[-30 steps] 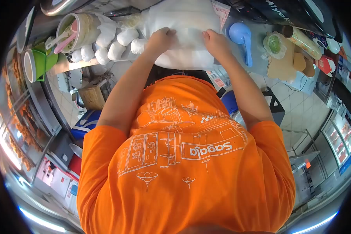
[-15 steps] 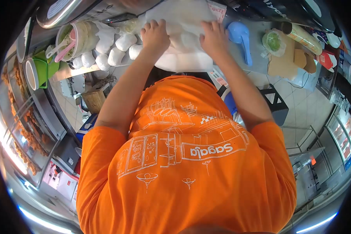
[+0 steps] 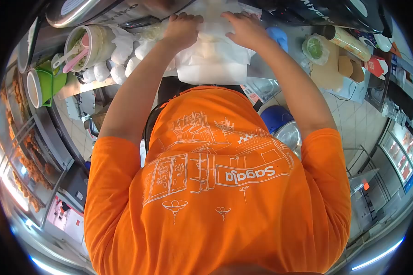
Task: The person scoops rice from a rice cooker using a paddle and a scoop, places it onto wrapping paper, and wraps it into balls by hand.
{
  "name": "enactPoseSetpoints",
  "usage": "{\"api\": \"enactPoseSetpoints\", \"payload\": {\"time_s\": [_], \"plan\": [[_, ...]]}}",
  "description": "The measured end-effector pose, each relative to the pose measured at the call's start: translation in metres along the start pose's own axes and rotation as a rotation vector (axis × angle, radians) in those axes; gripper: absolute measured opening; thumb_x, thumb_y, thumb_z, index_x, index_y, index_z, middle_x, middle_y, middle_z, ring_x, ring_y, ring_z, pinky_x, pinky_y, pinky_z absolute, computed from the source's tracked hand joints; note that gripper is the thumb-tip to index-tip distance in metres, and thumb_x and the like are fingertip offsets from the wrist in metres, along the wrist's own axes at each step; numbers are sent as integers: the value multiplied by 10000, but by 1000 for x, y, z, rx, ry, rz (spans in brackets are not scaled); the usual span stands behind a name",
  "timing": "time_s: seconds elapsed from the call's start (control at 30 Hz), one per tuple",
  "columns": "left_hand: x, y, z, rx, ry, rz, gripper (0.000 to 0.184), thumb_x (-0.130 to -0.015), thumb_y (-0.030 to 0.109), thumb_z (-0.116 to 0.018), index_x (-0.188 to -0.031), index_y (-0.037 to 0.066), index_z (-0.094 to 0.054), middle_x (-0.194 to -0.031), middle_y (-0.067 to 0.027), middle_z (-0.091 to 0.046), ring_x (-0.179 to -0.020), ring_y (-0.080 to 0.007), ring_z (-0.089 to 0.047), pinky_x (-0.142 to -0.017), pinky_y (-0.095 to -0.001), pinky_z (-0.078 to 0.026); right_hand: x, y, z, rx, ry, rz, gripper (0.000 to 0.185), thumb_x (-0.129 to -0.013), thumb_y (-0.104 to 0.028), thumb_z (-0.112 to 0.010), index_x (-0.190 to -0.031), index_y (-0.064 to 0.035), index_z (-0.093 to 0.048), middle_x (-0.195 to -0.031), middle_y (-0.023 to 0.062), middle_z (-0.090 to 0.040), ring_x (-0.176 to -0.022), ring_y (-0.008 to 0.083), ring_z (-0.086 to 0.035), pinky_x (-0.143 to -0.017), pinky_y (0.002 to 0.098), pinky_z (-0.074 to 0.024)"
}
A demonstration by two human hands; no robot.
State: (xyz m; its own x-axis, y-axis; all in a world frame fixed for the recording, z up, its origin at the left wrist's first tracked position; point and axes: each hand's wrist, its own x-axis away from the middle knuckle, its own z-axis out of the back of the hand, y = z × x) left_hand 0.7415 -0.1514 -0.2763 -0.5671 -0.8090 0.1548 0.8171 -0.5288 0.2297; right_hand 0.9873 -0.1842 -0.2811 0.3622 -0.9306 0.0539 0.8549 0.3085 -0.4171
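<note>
White, partly see-through sheets lie stacked on the counter in front of my body, with paler shapes showing in their upper part. At their upper left edge is my left hand, its fingers bent over and the fingertips hard to make out. My right hand lies at the upper right of the sheets, thumb and index finger spread apart, nothing seen between them. Beside the left forearm sit several white wrapped bundles. A blue scoop is partly hidden behind the right forearm.
At the left stand a white tub with pink and white handles in it and a green container. To the right are a bag with green contents, brown cardboard and a red box. Black appliances line the far edge.
Both hands have moved farther from my body along the sheets. The right thumb and index finger have spread. The right forearm now covers part of the blue scoop.
</note>
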Motion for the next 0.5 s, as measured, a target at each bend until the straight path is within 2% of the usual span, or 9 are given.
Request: {"api": "enactPoseSetpoints", "payload": {"time_s": [0.1, 0.17, 0.2, 0.27, 0.3, 0.37, 0.43, 0.5], "plan": [[3, -4, 14, 48, -44, -35, 186, -873, 118, -679, -1058, 113, -659, -1078, -48, -709, -1114, -292, -622, -1002, -498, -427, -1, 3, 19, 4, -66, 57, 212, -882, -158, -691, -1093, -136, -686, -1107, 79, -724, -1095, 335, -659, -1028, 516, -449], [14, 0, 27, 112, -72, -58, 102, -892, 119, -661, -993, 105, -669, -1024, -31, -705, -1014, -276, -638, -960, -471, -447, 10, 2, 28, -39, -97, 58, 186, -879, -152, -688, -1063, -132, -694, -1096, 59, -716, -1061, 336, -663, -1015, 509, -457], [23, 2, 28, 113, -68, -55, 102, -892, 119, -661, -993, 105, -669, -1024, -31, -705, -1014, -276, -638, -960, -471, -447, 16, 1, 33, -83, -130, 56, 160, -875, -146, -684, -1033, -128, -701, -1085, 39, -709, -1027, 338, -667, -1001, 501, -464], [47, 6, 23, 118, 52, -191, 93, -874, 100, -660, -967, 102, -666, -983, -37, -691, -953, -263, -641, -906, -422, -473, 44, 0, 27, -123, -118, 99, 183, -870, -142, -684, -1053, -135, -693, -1078, 45, -691, -1004, 343, -665, -979, 488, -472], [59, 9, 20, 118, 55, -185, 93, -874, 100, -660, -967, 102, -666, -983, -37, -691, -953, -263, -641, -906, -422, -473, 57, -2, 17, -167, -106, 135, 206, -865, -139, -685, -1072, -142, -685, -1071, 52, -674, -980, 348, -662, -957, 475, -480], [80, 15, 10, 47, 147, -319, 142, -856, 121, -610, -980, 122, -680, -911, -23, -653, -964, -234, -632, -875, -385, -471, 84, -5, -14, -179, -112, 121, 230, -861, -147, -692, -1091, -147, -676, -1086, 55, -650, -981, 338, -653, -935, 462, -483], [90, 21, -5, 48, 139, -330, 160, -832, 124, -606, -974, 120, -680, -926, -12, -650, -963, -224, -631, -872, -386, -473, 98, -12, -27, -194, -124, 98, 256, -856, -156, -699, -1110, -152, -666, -1101, 59, -626, -981, 329, -644, -913, 449, -486], [89, 20, -18, 51, 196, -323, 158, -829, 112, -625, -975, 122, -685, -935, -12, -661, -958, -221, -631, -867, -389, -472, 95, -22, -36, -102, 203, 100, 323, -850, -202, -726, -1161, -155, -654, -1152, 52, -596, -1045, 298, -617, -927, 447, -467]]}}
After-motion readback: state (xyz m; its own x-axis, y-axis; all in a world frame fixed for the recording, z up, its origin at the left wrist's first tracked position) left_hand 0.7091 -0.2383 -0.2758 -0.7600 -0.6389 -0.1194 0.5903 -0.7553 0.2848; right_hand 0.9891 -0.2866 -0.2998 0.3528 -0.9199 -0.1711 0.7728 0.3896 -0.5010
